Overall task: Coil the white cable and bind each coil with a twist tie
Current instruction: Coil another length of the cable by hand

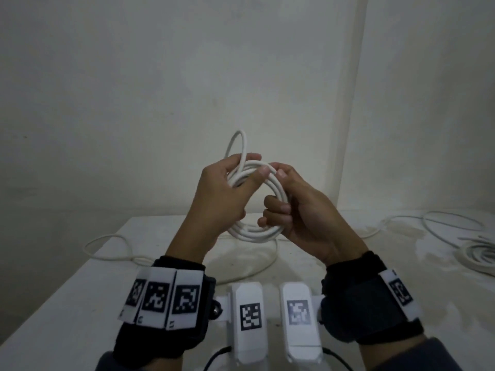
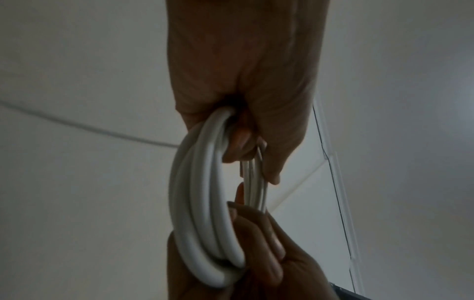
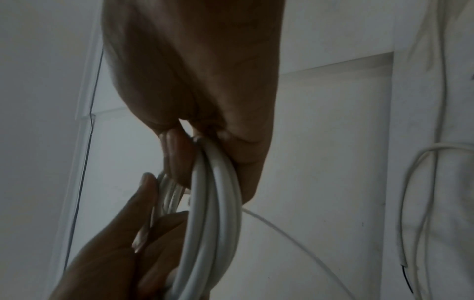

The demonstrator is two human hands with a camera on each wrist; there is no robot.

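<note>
- Up in the air above the table [image 1: 80, 303], the white cable [image 1: 267, 231] is wound into a coil of several turns, held between both hands.
- The coil stands roughly upright, its long axis running up and down, with one loose loop rising above the left hand [image 1: 222, 199].
- The left hand's fingers and thumb curl round the coil's upper left.
- The right hand [image 1: 300, 207] wraps its fingers round the right side.
- Slack cable trails over the table; another coil [image 1: 479, 255] lies far right.
</note>
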